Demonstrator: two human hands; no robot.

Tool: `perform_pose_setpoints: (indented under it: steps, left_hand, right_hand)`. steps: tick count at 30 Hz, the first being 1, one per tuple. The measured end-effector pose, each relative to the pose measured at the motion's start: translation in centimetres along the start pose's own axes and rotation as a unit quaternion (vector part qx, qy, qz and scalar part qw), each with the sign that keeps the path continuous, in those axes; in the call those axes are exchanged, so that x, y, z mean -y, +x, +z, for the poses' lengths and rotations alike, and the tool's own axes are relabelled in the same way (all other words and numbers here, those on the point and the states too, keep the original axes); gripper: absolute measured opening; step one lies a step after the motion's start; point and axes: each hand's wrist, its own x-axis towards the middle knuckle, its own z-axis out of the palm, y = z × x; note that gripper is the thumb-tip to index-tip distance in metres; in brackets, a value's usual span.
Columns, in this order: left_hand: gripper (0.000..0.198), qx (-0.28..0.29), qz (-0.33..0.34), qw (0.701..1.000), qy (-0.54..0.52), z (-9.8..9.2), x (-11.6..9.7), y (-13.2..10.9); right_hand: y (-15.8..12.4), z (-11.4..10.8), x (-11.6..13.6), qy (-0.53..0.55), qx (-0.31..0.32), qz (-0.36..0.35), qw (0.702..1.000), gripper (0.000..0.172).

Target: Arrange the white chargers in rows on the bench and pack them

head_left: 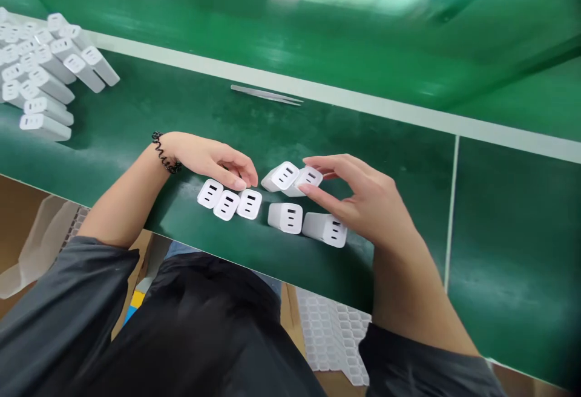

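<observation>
Two white chargers (287, 219) lie nearest on the green bench (499, 233), with three more chargers (226, 205) to their left. Just behind these three is the left hand (218, 158); whether its bent fingers grip anything, one cannot tell. The right hand (363, 197) pinches one charger (310, 177), beside another charger (285, 174). Farther lie tweezers (263, 94) and, leftward, a charger pile (48, 82).

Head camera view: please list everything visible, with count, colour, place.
Table: one, green, centre
Slotted blocks: seven, white, table's centre
Block pile: uncountable, white, table's left
Tweezers: one, silver, table's far side
Strip: one, white, table's back
Panel: one, green, behind table
Trays: count unclear, translucent, below table
Cardboard: count unclear, brown, below table
Patch: one, yellow-blue, below table
Coiled band: one, black, left wrist
Sleeves: two, dark, foreground
Left hand: one, beside three blocks
Right hand: one, pinching block
</observation>
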Motion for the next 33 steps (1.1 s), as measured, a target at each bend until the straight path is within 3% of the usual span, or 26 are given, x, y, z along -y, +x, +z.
perform_pose_setpoints:
  steps: [11, 33]
  left_hand:
    - [0.053, -0.009, -0.038, 0.999, 0.025, -0.2, 0.2, -0.4]
    - [0.048, 0.0, -0.038, 0.999, 0.011, -0.5, 0.3, -0.8]
  right_hand:
    - [0.2, -0.8, -0.3, -0.024, -0.056, 0.023, 0.998, 0.015]
    - [-0.2, -1.4, -0.9, -0.081, -0.064, -0.02, 0.994, 0.014]
